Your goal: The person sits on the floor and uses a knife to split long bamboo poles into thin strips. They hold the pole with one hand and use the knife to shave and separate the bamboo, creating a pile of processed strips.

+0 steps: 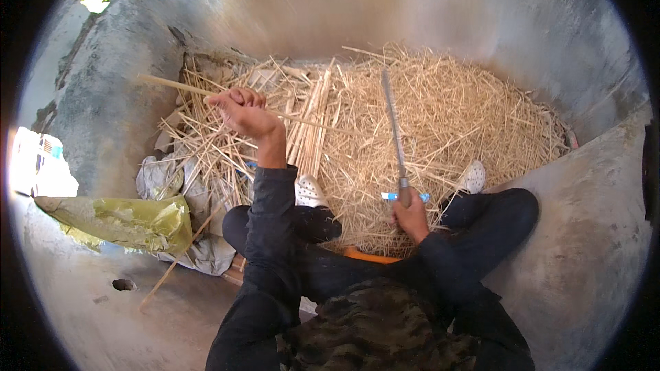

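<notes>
My left hand is closed around a long, thin bamboo strip. One end of the strip points to the far left, and the other runs right over the pile. In my right hand is a knife, gripped by its brownish handle with the long, narrow blade pointing up and away. The blade is apart from the strip. Beneath both hands lies a heap of pale shavings. Several bamboo strips lie lengthwise between my hands. A blue-and-white piece shows beside the knife handle; its kind is unclear.
Grey walls surround the pile. Loose sticks lie tangled at the left, near a yellow-green sack and a crumpled grey sheet. My white clogs rest among the shavings. An orange object shows near my lap.
</notes>
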The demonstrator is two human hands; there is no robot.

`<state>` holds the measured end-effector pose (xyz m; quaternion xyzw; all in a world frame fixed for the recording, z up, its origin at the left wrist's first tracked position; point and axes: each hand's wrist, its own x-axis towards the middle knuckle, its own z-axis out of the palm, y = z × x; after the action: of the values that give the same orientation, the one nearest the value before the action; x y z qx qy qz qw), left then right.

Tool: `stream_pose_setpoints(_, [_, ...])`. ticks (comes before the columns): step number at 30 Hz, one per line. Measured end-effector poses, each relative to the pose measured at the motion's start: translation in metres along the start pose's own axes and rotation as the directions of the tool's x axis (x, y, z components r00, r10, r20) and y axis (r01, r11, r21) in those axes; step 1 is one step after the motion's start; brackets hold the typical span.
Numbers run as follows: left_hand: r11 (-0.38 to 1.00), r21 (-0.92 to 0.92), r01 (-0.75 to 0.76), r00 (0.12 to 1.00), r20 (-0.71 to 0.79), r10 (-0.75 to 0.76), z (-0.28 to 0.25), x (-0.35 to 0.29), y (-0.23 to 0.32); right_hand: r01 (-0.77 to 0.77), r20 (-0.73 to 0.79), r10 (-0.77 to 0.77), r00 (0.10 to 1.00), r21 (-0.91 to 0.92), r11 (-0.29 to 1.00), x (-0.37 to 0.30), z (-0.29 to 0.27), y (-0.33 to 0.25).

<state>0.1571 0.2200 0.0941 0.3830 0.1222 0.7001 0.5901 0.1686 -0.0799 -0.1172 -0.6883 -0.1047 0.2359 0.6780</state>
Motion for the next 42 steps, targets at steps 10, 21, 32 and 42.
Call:
stream_pose_setpoints(10, [0.976,0.205,-0.073,0.983,0.180,0.036,0.018,0.033,0.055,-0.280,0.149,0.295,0.944,-0.116,0.953,-0.011,0.046,0.027])
stream_pose_setpoints(21, [0.981,0.179,0.075,0.985,0.141,-0.101,0.018,0.006,-0.094,-0.347,0.158,0.369,0.916,-0.152,0.925,0.013,0.049,0.033])
stream_pose_setpoints(32, [0.978,0.207,0.030,0.996,-0.094,-0.011,-0.042,0.006,-0.051,-0.146,0.319,0.225,0.921,-0.252,0.957,-0.048,0.110,0.003])
stream_pose_setpoints(42, [0.990,0.142,-0.006,0.991,-0.131,0.024,-0.039,-0.006,-0.041,-0.262,0.246,0.393,0.886,-0.434,0.862,-0.032,0.087,0.076])
